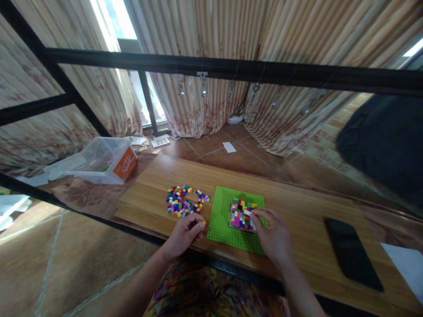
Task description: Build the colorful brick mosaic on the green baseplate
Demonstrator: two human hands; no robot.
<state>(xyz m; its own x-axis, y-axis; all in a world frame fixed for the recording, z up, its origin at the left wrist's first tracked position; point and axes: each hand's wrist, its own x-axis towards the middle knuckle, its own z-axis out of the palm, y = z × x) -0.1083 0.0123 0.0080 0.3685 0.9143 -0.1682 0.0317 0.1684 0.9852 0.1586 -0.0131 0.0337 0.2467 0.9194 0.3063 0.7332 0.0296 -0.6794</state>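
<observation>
A green studded baseplate [218, 220] lies on the wooden board, bearing a block of multicoloured toy bricks [239, 215]. My right hand [272, 231] is over its right side, with thumb and fingers pinched on a small white brick [247, 212] at the block's top; whether it touches the block I cannot tell. Left of the baseplate, my left hand [187, 233] is closed, with a small orange brick [201, 221] between thumb and fingertips. Just beyond that hand lies a loose pile of coloured bricks [180, 200], spread in a rough ring.
A clear plastic bin [99, 152] with an orange label stands at the left end of the wooden board [191, 174]. On the right lie a black phone [353, 253] and a white paper sheet [403, 264]. A dark metal rail [218, 66] crosses in front of the curtains.
</observation>
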